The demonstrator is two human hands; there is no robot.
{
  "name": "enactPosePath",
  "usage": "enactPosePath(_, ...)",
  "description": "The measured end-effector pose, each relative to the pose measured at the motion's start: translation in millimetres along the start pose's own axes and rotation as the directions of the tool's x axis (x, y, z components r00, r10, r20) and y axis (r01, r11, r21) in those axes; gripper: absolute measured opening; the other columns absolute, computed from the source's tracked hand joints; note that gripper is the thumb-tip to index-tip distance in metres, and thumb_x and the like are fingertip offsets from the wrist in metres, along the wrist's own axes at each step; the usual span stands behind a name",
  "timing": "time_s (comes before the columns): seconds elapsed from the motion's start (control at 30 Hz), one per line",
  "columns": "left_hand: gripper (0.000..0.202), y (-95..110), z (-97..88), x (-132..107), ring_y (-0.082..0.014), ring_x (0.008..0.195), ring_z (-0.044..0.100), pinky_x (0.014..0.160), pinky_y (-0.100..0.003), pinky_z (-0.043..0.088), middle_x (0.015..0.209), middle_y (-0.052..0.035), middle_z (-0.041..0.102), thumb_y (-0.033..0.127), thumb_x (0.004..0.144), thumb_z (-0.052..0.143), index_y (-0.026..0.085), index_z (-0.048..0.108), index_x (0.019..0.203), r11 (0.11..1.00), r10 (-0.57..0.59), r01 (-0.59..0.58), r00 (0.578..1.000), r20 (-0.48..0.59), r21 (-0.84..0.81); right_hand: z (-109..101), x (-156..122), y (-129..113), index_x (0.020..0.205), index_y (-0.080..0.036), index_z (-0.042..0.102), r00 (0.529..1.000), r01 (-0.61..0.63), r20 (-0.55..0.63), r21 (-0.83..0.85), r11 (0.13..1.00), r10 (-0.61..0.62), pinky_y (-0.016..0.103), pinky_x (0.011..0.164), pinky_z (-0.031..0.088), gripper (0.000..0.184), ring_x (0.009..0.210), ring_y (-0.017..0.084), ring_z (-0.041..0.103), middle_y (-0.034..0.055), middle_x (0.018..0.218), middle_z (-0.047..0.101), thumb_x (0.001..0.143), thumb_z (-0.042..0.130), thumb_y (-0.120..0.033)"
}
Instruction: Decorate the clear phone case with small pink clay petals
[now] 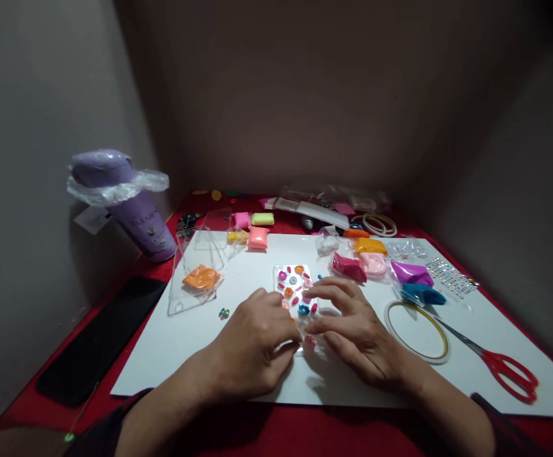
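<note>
A small clear plastic panel (278, 271) lies on a white board (162, 362). Small orange, pink and blue clay flowers and red oval pieces dot its surface. My left hand (259, 339) is over the panel's lower left part, thumb and forefinger pinched together; whatever is between the tips is hidden. My right hand (364, 333) reaches in from the right, fingers apart, with fingertips at the panel's right side beside a blue flower (303, 310). A pink flower (310, 342) shows near the panel's lower end, between the hands.
Left are clear plates (178, 307), an orange clay packet (202, 278), a phone (99, 339) and a purple tumbler (136, 212). Right are red-handled scissors (505, 371), a tape ring (442, 352), a rhinestone sheet (450, 277) and several clay packets (412, 273).
</note>
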State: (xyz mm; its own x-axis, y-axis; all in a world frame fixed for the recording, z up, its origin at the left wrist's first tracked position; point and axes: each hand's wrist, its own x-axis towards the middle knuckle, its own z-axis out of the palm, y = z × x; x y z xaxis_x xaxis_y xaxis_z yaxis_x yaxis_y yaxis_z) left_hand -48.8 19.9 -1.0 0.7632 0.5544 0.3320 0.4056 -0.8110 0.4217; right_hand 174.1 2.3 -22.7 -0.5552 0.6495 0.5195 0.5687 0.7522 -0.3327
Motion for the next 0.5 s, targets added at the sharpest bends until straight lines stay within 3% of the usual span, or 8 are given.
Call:
enactPosePath(0.17,0.021,6,4.9,-8,-0.0112,0.045,0.036,0.048,-0.029,0.019,0.05,0.0036,0.049,0.01,0.076,0.05,0.021,0.047,0.058,0.997,-0.04,0.029,0.983,0.181,0.065,2,-4,7,0.091,-0.027,0.075,1.0,-0.027,0.013,0.028,0.999,0.027,0.055,0.101,0.036,0.038,0.125,0.03,0.04,0.0043,0.129,0.058,0.094,0.037,-0.026)
enactPosePath(0.5,0.021,3,17.5,-11,-0.0109,0.041,0.019,0.045,-0.031,0.01,0.048,0.003,0.05,0.017,0.084,0.047,0.021,0.051,0.064,0.948,-0.075,-0.01,0.965,0.253,0.317,4,-4,7,0.088,-0.027,0.075,0.995,-0.073,0.076,0.048,0.996,0.07,0.057,0.105,0.03,0.049,0.13,0.031,0.035,0.0028,0.135,0.054,0.099,0.028,-0.037)
